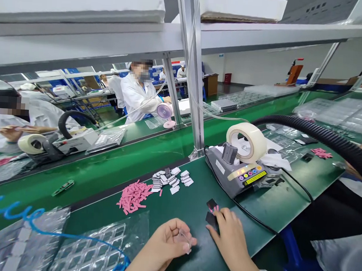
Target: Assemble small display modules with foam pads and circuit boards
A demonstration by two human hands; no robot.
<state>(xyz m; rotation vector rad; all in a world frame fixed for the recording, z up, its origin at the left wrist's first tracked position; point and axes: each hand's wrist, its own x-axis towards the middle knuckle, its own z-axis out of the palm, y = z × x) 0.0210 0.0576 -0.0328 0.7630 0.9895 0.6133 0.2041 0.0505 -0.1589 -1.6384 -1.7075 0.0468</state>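
My left hand [174,241] is closed on a small clear plastic piece [185,238], held above the green table near its front. To its right, my right hand [228,230] reaches down to the table, its fingertips at a small dark piece [211,220] and a second dark piece [211,203] with a bit of pink on it. Further back lie a heap of pink strips [134,196] and a group of small white and black pieces [172,178]. A blue coiled cord [79,236] runs to my left wrist.
A grey tape dispenser [230,175] with a roll of tape [254,143] stands right of centre, its black cable along the table. Clear trays [100,245] lie at the left front. A metal post [196,91] rises behind. Other people sit at left and right.
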